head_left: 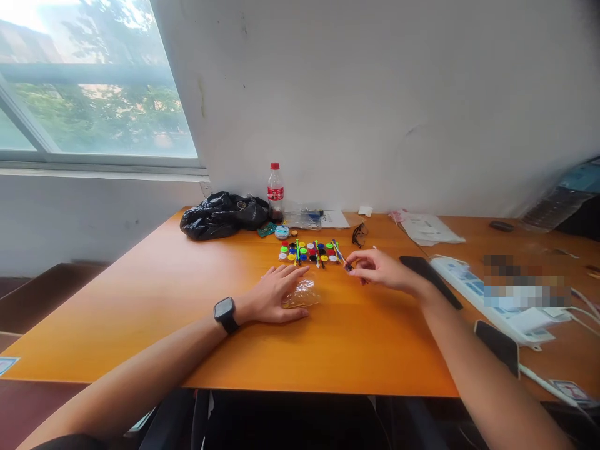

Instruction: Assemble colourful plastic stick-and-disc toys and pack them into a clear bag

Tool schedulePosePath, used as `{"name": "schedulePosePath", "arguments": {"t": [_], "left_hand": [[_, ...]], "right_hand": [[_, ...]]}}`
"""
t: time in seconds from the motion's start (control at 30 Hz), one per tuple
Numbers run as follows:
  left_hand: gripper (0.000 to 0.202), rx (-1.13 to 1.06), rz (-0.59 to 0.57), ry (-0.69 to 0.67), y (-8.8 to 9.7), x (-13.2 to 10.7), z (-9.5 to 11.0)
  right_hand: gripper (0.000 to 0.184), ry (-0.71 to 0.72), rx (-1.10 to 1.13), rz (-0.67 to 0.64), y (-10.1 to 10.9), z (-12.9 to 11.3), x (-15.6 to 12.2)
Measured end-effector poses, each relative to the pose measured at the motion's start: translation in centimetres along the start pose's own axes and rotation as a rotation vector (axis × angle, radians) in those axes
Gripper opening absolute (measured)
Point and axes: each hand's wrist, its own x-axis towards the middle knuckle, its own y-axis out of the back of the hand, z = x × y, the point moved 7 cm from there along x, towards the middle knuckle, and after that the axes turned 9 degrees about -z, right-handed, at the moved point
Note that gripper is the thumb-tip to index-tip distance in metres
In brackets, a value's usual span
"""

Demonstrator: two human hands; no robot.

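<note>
My left hand (pixel 276 292) lies flat on the table with its fingers spread, a black watch on the wrist. A crinkled clear plastic bag (pixel 304 292) lies beside and partly under its fingers. My right hand (pixel 377 270) pinches a small dark piece (pixel 348 267) between thumb and forefinger, at the right end of a colourful group. That group has rows of small round discs (pixel 304 251) in several colours, with thin coloured sticks (pixel 317 253) lying between them. A pale stick touches or ends close to the pinched piece; I cannot tell whether they are joined.
Behind the discs stand a cola bottle (pixel 275 194), a black plastic bag (pixel 225 215), a round tin (pixel 282 232) and black glasses (pixel 359 234). To the right are a dark flat slab (pixel 430 281), a white power strip (pixel 487 300) with cables, and a phone (pixel 497 347).
</note>
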Motion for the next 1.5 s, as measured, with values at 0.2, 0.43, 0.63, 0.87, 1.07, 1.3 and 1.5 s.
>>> {"name": "schedulePosePath", "arguments": {"t": [0.2,0.43,0.63,0.87,1.07,1.3,1.5], "left_hand": [[0.097,-0.042,0.015,-0.012,-0.2,0.0,0.0],[0.097,-0.064,-0.003,-0.074,-0.5,0.2,0.5],[0.098,-0.084,0.008,-0.112,-0.5,0.3,0.7],[0.100,-0.116,0.036,-0.079,-0.5,0.4,0.2],[0.101,-0.106,0.037,-0.052,-0.6,0.4,0.0],[0.110,-0.048,-0.010,-0.055,0.4,-0.3,-0.3],[0.114,-0.049,-0.024,-0.070,0.5,-0.4,-0.5]], "right_hand": [[0.044,0.074,0.137,-0.343,-5.5,-1.5,0.5],[0.047,0.168,0.143,-0.105,-8.2,-2.2,2.7],[0.030,0.284,0.064,0.067,-9.8,-3.2,2.8],[0.022,0.322,0.192,0.117,-9.7,-3.9,2.4],[0.020,0.299,0.139,0.185,-8.8,-3.7,2.4],[0.012,0.337,0.073,0.249,-7.6,-3.4,2.4],[0.015,0.341,0.032,0.231,-7.2,-3.8,2.1]]}}
